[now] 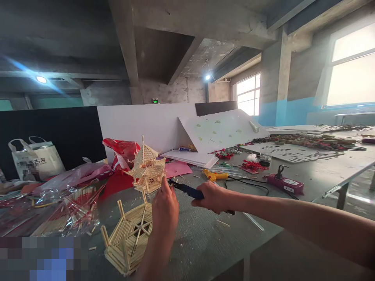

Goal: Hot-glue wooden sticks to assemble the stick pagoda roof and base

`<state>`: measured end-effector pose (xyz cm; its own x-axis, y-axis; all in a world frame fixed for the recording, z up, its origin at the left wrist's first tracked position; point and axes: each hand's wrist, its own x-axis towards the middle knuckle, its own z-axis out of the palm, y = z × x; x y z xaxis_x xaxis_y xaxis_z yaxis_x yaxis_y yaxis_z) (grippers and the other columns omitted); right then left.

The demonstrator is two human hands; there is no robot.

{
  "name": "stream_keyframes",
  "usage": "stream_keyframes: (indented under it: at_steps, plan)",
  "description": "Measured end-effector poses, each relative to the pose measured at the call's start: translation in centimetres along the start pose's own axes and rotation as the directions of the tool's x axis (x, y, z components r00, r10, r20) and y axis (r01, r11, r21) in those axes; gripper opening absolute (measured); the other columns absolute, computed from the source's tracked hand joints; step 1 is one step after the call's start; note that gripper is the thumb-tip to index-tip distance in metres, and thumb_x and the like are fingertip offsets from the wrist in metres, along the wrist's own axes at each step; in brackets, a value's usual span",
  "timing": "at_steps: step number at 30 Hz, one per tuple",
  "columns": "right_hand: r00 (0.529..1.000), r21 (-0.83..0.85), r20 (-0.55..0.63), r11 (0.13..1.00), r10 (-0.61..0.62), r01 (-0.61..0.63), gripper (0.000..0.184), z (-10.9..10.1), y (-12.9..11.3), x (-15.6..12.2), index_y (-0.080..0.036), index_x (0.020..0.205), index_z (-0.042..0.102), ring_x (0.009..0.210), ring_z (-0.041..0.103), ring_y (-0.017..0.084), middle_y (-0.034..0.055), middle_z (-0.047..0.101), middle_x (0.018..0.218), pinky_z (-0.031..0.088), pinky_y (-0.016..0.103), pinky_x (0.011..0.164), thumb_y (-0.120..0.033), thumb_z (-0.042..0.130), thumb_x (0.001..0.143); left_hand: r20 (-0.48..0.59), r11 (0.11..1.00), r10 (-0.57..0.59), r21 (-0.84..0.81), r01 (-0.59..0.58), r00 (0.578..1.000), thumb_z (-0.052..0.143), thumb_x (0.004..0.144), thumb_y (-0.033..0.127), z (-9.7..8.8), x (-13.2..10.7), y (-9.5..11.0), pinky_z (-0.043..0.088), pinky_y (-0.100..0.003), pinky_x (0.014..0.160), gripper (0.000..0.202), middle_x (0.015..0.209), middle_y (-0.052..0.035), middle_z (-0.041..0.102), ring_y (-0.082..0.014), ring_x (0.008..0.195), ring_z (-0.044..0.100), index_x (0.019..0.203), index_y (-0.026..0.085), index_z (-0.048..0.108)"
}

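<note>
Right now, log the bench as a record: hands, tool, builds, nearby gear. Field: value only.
right hand: gripping the dark blue tool, right hand
left hand: raised at the tool's tip, left hand; anything pinched unclear
builds: tiered stick tower upright behind left hand; stick base with upright posts, partly hidden by left forearm
nearby: yellow glue gun, maroon power strip
surface: gray table
</note>
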<state>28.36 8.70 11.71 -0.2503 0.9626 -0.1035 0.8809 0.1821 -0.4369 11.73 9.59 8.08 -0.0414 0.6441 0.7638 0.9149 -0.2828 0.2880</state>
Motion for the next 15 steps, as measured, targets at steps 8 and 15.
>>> stream_keyframes:
  at_steps: [8,15]
  plan:
    - [0.990,0.054,0.041,0.989,-0.137,0.135,0.042,-0.8,-0.2,2.9,-0.015,0.059,0.049,0.038,0.052,0.010,0.0003,0.054,0.052,0.041,0.019,0.039,-0.055,0.053,0.070,0.035,0.999,-0.040,-0.004,0.040,0.999,0.039,0.085,0.010,0.0,2.0,-0.9,0.047,-0.031,0.065,0.035,0.088,-0.0191,0.068,-0.0251,0.078,0.066,0.118,0.001,0.046]
    - [0.986,0.060,-0.151,0.995,-0.070,0.080,0.053,-0.2,-0.6,5.6,-0.017,0.057,0.045,0.029,0.040,0.008,-0.0029,0.041,0.039,0.031,0.019,0.030,-0.069,0.052,0.064,0.069,0.989,-0.086,-0.111,0.093,0.994,0.036,0.084,0.011,0.1,4.5,-1.5,0.043,-0.039,0.074,0.041,0.091,-0.0228,0.065,-0.0305,0.086,0.062,0.123,0.001,0.042]
